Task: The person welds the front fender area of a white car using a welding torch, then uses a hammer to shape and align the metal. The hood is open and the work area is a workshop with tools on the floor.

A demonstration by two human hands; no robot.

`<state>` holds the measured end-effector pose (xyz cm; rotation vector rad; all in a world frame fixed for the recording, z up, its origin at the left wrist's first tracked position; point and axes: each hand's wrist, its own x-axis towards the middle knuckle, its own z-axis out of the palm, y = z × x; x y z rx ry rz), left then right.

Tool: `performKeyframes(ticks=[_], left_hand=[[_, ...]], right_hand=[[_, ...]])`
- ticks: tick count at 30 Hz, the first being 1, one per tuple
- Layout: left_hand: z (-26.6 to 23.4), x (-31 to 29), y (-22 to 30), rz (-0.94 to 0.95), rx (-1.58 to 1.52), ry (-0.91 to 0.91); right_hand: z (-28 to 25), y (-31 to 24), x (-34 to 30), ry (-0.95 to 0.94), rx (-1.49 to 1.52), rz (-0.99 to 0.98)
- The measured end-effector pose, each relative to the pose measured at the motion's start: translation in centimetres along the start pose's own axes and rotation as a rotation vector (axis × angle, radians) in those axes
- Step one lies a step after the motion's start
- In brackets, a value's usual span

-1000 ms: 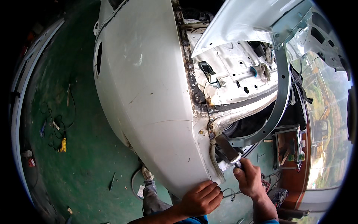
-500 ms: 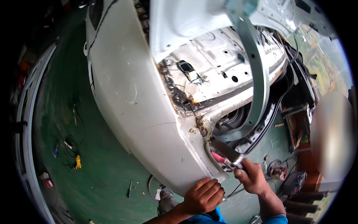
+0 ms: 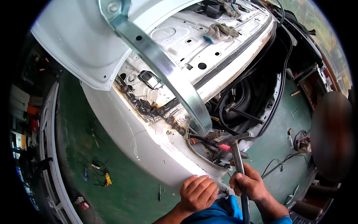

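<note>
A white car body panel (image 3: 149, 151), scratched and rusty along its inner seam, curves down toward me. My left hand (image 3: 199, 192) is closed over its near edge, fingers bent and side by side; the fingertips are partly hidden. In my right hand (image 3: 250, 183) is a steel hammer (image 3: 239, 160), its handle upright in the fist. The hammer's head is up, over the near end of the opening beside the panel corner. Under the head, in that opening, lies a red-handled tool (image 3: 225, 148), partly hidden. A curved metal hinge arm (image 3: 167, 71) reaches across above the panel.
A raised white lid (image 3: 82, 37) stands at upper left. Gloves (image 3: 222, 33) lie on the bare metal shelf (image 3: 175, 48). The dark trunk opening (image 3: 257, 93) has a rubber seal. Cables and a yellow plug (image 3: 108, 180) lie on the green floor (image 3: 134, 194).
The view has shifted, showing more of the trunk. The hammer has swung up from beside the panel's corner, its handle now upright. My left hand stays on the panel edge.
</note>
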<state>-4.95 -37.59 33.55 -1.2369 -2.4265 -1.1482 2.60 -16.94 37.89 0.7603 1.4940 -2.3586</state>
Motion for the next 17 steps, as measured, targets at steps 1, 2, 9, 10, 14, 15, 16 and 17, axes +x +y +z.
performKeyframes(ticks=[1,2,9,10,14,15,16,17], left_hand=[[0.0,0.0,0.1,-0.007,0.012,0.000],[0.0,0.1,0.2,-0.007,0.020,-0.007],[-0.1,0.3,0.4,-0.012,0.033,-0.013],[0.0,0.4,0.4,-0.004,0.027,-0.013],[0.2,-0.1,0.3,-0.002,0.053,-0.008],[0.2,-0.2,0.2,0.003,0.059,-0.013],[0.3,-0.2,0.2,0.008,0.064,-0.017],[0.3,-0.2,0.2,0.012,0.061,-0.022]], right_hand=[[0.0,0.0,0.0,0.003,0.002,0.015],[-0.1,0.1,-0.1,0.007,0.004,0.030],[-0.8,-0.9,-0.9,-0.043,-0.456,-0.206],[-0.6,-1.1,-0.7,0.004,-0.641,-0.304],[1.3,-2.7,1.4,0.011,-1.164,-0.592],[2.0,-3.8,1.8,-0.022,-1.297,-0.571],[2.5,-4.3,2.3,-0.024,-1.391,-0.607],[3.0,-4.6,3.0,-0.026,-1.484,-0.643]])
